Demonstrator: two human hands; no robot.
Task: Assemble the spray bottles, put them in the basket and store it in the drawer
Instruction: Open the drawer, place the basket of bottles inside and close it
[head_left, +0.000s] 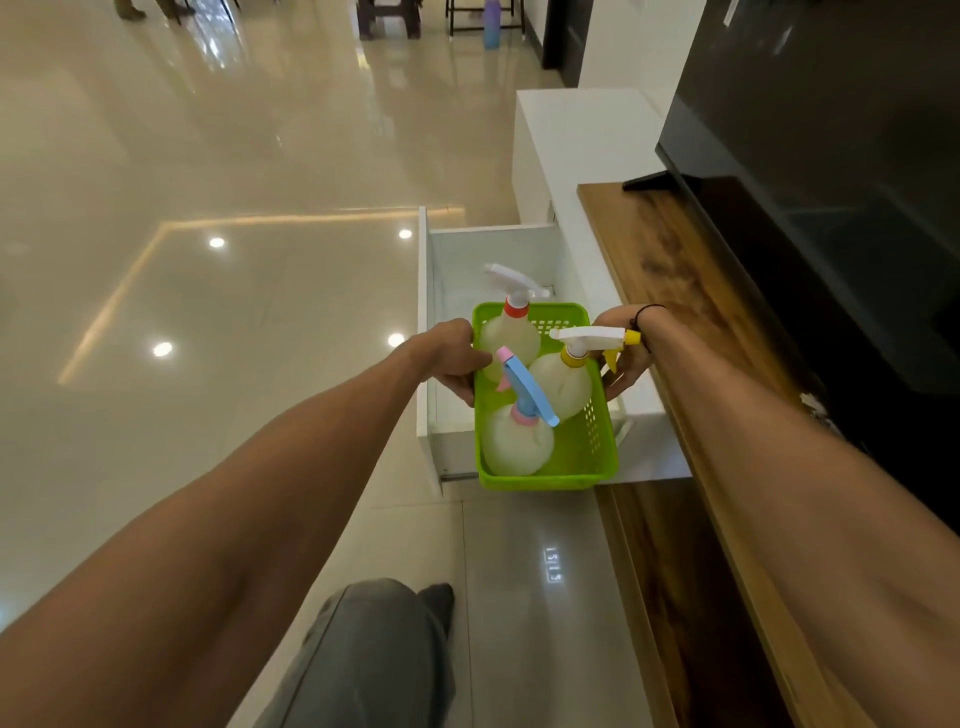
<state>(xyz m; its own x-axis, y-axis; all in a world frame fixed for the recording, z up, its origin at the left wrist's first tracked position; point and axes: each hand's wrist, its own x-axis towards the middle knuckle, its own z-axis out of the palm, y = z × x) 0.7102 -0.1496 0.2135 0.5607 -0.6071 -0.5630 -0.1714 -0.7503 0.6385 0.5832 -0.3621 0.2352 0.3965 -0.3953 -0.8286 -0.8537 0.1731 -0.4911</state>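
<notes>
A green perforated basket (587, 457) is held over the open white drawer (457, 260). My left hand (452, 358) grips its left rim and my right hand (626, 364) grips its right rim. Three pale round spray bottles stand in it, each with its sprayer on. One has a white head with a red collar (511, 327), one a white head with a yellow collar and nozzle (563, 382), and one a blue and pink head (517, 439). The basket's near end juts past the drawer's near side wall.
The drawer sticks out from a low white cabinet with a wooden top (670, 270). A black television (831, 156) stands on that top at the right. Glossy tiled floor (208, 260) spreads to the left. My knee in grey trousers (374, 644) shows below.
</notes>
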